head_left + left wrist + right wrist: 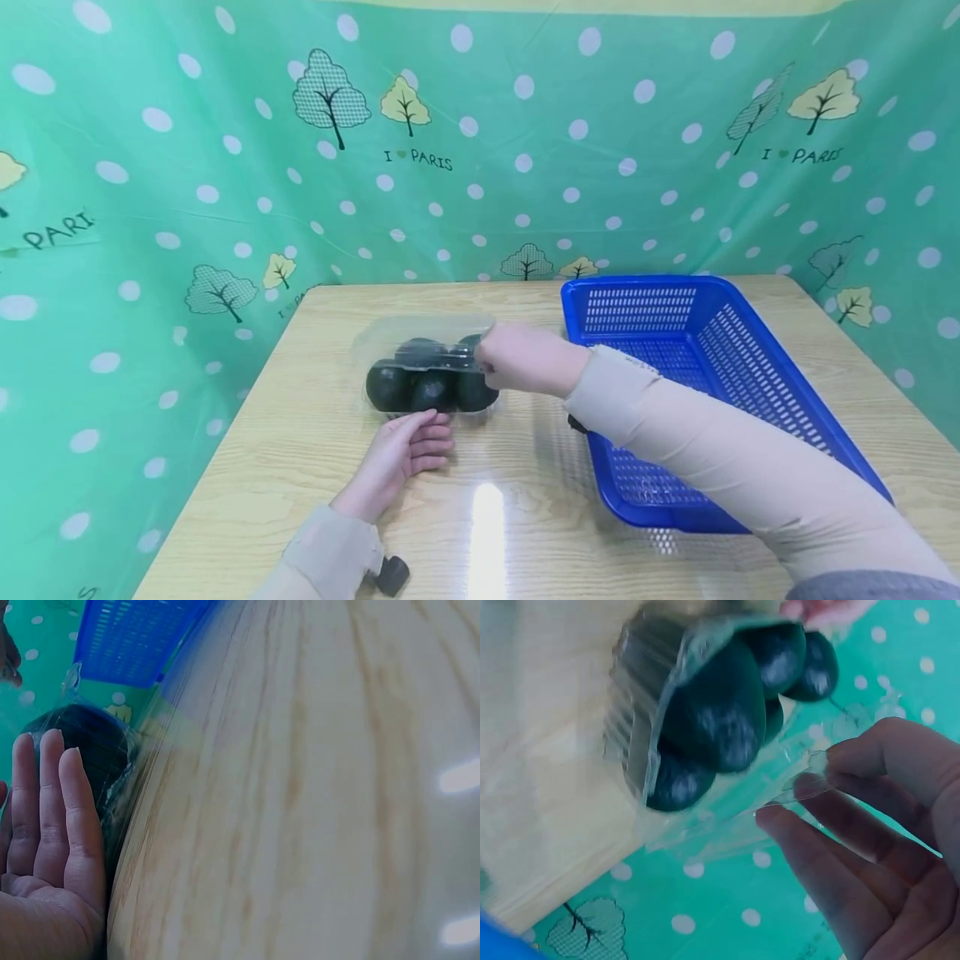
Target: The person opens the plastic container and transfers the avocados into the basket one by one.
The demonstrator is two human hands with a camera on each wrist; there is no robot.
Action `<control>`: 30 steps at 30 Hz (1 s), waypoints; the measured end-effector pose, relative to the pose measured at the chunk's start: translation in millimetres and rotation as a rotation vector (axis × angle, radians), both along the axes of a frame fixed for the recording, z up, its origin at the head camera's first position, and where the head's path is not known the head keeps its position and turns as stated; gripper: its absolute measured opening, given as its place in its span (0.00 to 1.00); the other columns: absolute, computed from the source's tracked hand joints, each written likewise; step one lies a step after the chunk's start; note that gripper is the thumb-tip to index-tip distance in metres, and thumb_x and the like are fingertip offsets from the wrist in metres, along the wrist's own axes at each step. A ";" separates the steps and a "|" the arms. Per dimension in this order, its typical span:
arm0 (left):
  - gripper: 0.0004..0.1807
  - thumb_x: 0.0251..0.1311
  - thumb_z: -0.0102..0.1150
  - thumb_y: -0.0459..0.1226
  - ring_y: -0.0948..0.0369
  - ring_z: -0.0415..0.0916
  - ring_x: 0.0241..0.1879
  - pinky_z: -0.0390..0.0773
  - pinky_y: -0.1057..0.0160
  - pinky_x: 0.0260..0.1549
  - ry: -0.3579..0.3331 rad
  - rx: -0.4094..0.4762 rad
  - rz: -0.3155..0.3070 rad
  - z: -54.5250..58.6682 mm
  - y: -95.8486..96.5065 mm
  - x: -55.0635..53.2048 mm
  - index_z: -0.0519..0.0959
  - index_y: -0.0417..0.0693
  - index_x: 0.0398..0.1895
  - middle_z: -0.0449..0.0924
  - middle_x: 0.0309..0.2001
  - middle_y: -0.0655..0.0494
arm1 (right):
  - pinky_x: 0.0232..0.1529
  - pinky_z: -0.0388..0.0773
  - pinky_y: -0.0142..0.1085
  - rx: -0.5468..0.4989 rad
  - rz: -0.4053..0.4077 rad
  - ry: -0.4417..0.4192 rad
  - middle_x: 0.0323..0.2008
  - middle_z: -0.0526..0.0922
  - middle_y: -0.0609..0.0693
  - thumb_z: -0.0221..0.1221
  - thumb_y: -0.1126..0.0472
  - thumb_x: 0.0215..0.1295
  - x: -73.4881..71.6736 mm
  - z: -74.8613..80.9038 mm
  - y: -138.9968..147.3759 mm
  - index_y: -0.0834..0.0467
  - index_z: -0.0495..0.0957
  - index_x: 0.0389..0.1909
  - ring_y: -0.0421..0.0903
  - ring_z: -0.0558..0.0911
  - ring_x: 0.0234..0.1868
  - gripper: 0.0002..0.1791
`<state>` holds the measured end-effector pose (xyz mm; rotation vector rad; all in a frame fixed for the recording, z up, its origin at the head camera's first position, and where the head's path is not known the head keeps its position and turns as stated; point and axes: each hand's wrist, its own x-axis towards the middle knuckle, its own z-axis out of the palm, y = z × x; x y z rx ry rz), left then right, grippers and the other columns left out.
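A clear plastic clamshell box stands on the table, packed with several dark, smooth, egg-shaped fruits that look like avocados. Its transparent lid is raised and tilted over them. My right hand pinches the lid's edge between thumb and fingers, plainest in the right wrist view. At the front of the box is my left hand, its fingers extended and holding nothing. In the left wrist view those straight fingers stand beside the box; whether they touch it I cannot tell.
A blue perforated plastic basket stands on the right of the wooden table, partly under my right forearm. A green dotted cloth hangs behind and at the sides.
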<state>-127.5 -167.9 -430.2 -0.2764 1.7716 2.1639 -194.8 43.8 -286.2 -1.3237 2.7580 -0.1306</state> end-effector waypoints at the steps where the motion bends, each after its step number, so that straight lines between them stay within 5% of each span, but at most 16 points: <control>1: 0.22 0.70 0.52 0.44 0.61 0.86 0.37 0.86 0.62 0.38 0.001 0.000 0.001 0.1 0.1 0.1 0.77 0.32 0.54 0.87 0.36 0.56 | 0.24 0.72 0.27 -0.027 -0.004 -0.005 0.22 0.80 0.46 0.62 0.68 0.59 -2.4 2.0 1.8 0.57 0.82 0.25 0.39 0.72 0.21 0.05; 9: 0.18 0.71 0.51 0.43 0.61 0.86 0.37 0.87 0.62 0.39 0.002 0.006 -0.012 0.6 -1.6 1.4 0.80 0.37 0.50 0.87 0.35 0.57 | 0.37 0.82 0.33 -0.268 -0.124 -0.089 0.32 0.87 0.48 0.60 0.65 0.63 -21.0 13.9 17.0 0.57 0.84 0.31 0.42 0.82 0.31 0.05; 17: 0.16 0.71 0.51 0.42 0.61 0.86 0.37 0.87 0.62 0.38 0.003 0.011 -0.013 -0.5 -1.3 1.1 0.81 0.38 0.47 0.86 0.31 0.60 | 0.41 0.85 0.36 -0.458 -0.256 -0.076 0.38 0.88 0.51 0.58 0.63 0.67 -33.0 16.7 24.4 0.59 0.86 0.37 0.45 0.86 0.39 0.08; 30: 0.16 0.71 0.50 0.41 0.61 0.86 0.37 0.87 0.63 0.37 0.011 0.014 -0.016 -2.1 -3.0 -1.4 0.81 0.38 0.46 0.85 0.29 0.60 | 0.42 0.83 0.42 -0.690 -0.450 -0.301 0.45 0.86 0.51 0.58 0.54 0.72 -55.8 8.1 27.1 0.55 0.82 0.51 0.47 0.85 0.39 0.14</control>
